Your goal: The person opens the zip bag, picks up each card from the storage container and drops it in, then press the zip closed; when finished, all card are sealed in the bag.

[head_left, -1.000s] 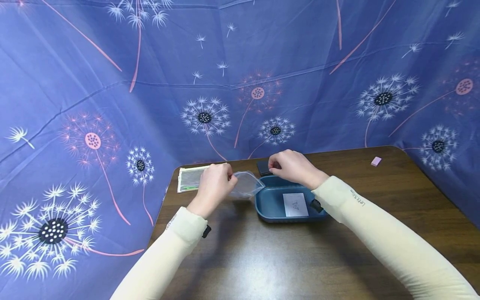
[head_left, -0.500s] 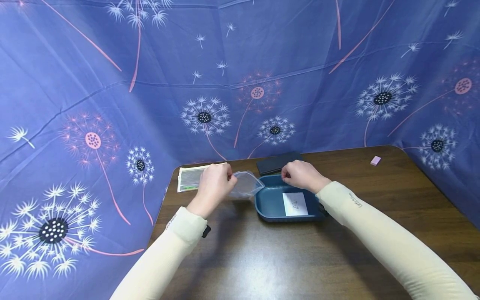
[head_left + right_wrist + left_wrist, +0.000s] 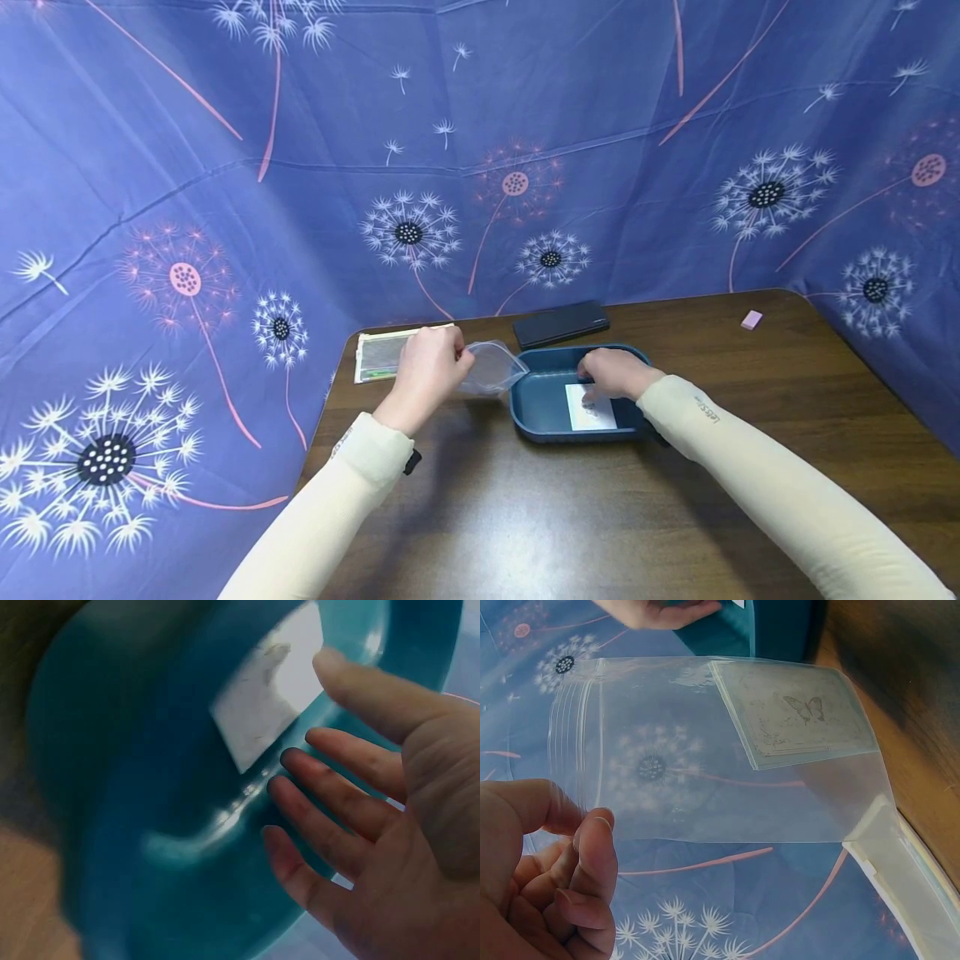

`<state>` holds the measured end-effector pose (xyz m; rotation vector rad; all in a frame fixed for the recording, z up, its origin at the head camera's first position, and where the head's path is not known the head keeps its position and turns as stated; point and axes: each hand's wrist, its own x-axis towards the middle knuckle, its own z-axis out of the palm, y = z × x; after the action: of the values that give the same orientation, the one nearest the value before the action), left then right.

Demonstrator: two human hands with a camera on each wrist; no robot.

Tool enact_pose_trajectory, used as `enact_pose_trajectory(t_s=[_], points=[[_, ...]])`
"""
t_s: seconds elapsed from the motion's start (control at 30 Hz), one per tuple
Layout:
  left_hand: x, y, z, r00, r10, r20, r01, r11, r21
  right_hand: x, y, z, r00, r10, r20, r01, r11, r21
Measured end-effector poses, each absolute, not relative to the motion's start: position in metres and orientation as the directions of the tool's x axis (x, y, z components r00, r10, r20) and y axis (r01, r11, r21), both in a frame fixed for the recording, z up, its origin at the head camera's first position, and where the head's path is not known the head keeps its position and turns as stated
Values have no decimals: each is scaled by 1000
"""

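My left hand (image 3: pixel 435 367) pinches the zip edge of a clear zip-lock bag (image 3: pixel 660 810) between thumb and forefinger. A small stack of cards with a butterfly print (image 3: pixel 802 720) lies inside the bag, in its far corner. To the right of the bag is a blue oval tray (image 3: pixel 540 408). A white card (image 3: pixel 588 412) with a faint drawing lies on the tray's floor. Over the tray reaches my right hand (image 3: pixel 615 372), thumb and fingers spread. In the right wrist view the thumb tip overlaps the edge of the card (image 3: pixel 262 697), with nothing gripped.
Behind the tray lies a flat black case (image 3: pixel 561 323). A pale-edged zip pouch (image 3: pixel 380 358) is at the back left, partly behind my left hand. A small pink block (image 3: pixel 752 320) sits far right on the wooden table (image 3: pixel 510 517). A patterned blue cloth (image 3: pixel 637 225) hangs behind.
My right hand has come down from in front of the black case into the tray, towards the white card, uncovering the case. The left hand and bag have stayed in place.
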<state>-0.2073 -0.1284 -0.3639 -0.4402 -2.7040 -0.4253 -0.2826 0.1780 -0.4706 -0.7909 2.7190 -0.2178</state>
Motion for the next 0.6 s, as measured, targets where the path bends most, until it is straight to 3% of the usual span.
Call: enact_pose_trajectory(t_s=[0.17, 0.6], points=[[-208, -128, -364, -880, 248, 406, 358, 907, 222, -281, 181, -476, -805, -520, -284, -484, 854, -193], [-208, -128, -365, -883, 252, 396, 356, 909, 214, -284, 188, -488, -812, -532, -238, -512, 847, -145]])
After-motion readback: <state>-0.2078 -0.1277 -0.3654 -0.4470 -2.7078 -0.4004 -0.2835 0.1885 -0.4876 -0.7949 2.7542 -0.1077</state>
